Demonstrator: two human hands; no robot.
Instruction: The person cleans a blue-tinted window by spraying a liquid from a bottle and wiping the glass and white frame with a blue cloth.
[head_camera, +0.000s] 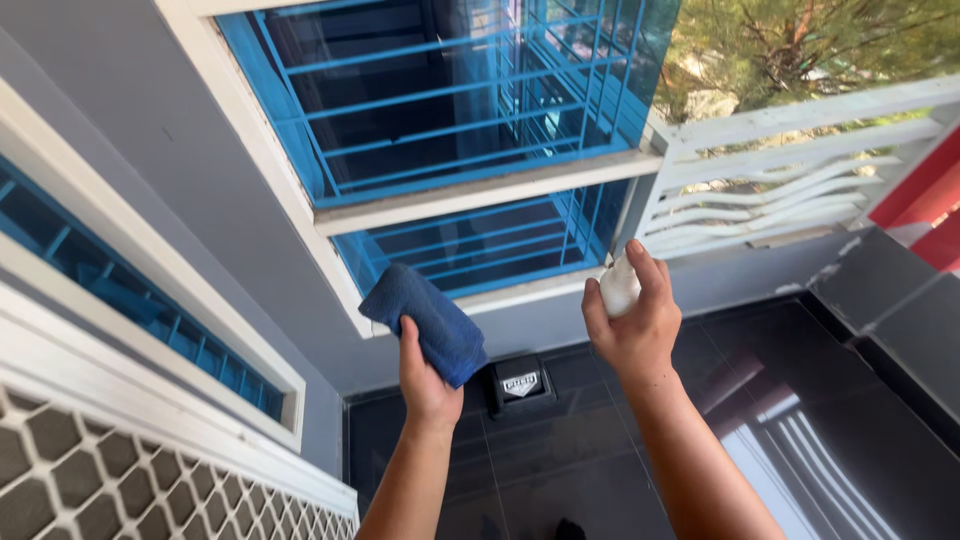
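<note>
Head view, left hand (427, 375) gripping folded blue cloth (425, 320) raised below blue-tinted window (450, 100), right hand (632, 325) wrapped around small white bottle (619, 287), possibly a sprayer, hands apart, dark glossy tiled floor (800, 400) beneath.

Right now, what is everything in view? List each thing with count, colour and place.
cloth: one, dark blue, folded, held up in front of the lower window pane
spray bottle: one, white, mostly hidden in the hand, right of the cloth
window: one, white frame, blue-tinted glass with blue bars, upper centre
railing: one, white, right of the window
floor tiles: black, glossy, bottom
black box: one, on the floor by the wall
mesh grille: one, white, bottom left
left hand: grips the cloth
right hand: grips the spray bottle
</note>
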